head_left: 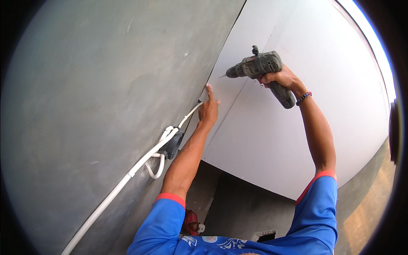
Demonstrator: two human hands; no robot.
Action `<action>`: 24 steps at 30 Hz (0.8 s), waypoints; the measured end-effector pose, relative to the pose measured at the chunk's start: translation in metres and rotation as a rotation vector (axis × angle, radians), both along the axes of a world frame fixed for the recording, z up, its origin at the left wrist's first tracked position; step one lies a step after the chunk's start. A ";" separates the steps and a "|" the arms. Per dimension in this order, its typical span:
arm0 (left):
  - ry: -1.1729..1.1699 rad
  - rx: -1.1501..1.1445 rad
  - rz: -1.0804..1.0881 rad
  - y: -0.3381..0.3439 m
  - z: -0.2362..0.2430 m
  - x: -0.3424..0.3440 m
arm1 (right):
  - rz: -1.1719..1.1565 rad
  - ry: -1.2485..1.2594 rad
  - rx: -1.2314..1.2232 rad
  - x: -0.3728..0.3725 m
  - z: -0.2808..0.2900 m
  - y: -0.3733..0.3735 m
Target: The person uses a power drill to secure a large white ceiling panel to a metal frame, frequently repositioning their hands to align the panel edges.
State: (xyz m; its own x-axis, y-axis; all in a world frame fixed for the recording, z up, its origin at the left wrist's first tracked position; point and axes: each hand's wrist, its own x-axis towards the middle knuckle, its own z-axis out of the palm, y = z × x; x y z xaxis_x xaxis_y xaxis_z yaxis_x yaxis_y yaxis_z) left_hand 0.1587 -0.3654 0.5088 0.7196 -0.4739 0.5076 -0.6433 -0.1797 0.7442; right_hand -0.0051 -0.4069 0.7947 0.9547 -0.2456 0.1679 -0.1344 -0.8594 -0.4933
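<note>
My right hand (281,78) is closed round the grip of a dark, dusty cordless drill (260,64). The drill's thin bit points left, toward the seam where the white panel (272,136) meets the grey wall (97,85). Whether the bit touches the panel I cannot tell. Raised against the panel's left edge, my left hand (208,109) has its index finger stretched up along the seam and another digit out to the side; its remaining fingers are partly hidden. Close beside it, a thin white conduit (191,114) runs up to the seam.
Thick white pipe (114,192) climbs the wall to a dark box (172,143) with looped white tubing (160,168), just left of my left forearm. Below the panel's lower edge is a dark recess (242,195). A red object (190,221) shows beneath my left arm.
</note>
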 end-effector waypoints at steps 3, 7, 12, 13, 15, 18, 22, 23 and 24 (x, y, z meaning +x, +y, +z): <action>0.016 0.035 -0.047 0.002 0.002 -0.002 | -0.061 -0.194 0.040 -0.018 -0.004 0.000; -0.003 0.028 -0.052 0.001 -0.004 0.004 | -0.068 -0.558 0.168 -0.033 -0.028 0.021; -0.017 0.005 -0.032 0.003 -0.002 -0.001 | -0.091 -0.918 -0.090 -0.007 -0.081 0.026; -0.023 0.019 -0.024 0.000 -0.003 -0.004 | -0.105 -1.015 -0.129 0.004 -0.092 0.033; -0.036 0.039 0.015 0.002 -0.002 -0.003 | -0.078 -1.211 -0.217 0.030 -0.107 0.041; 0.006 0.049 -0.031 0.000 0.000 -0.004 | 0.128 -1.237 0.242 0.051 -0.105 0.030; 0.050 0.075 -0.051 0.007 0.001 -0.005 | 0.314 -1.212 0.752 0.068 -0.077 0.014; 0.059 0.090 -0.060 0.007 0.005 -0.007 | 0.301 -1.224 0.764 0.070 -0.066 0.001; 0.069 0.106 -0.070 0.008 0.009 -0.010 | 0.301 -1.221 0.769 0.067 -0.058 -0.012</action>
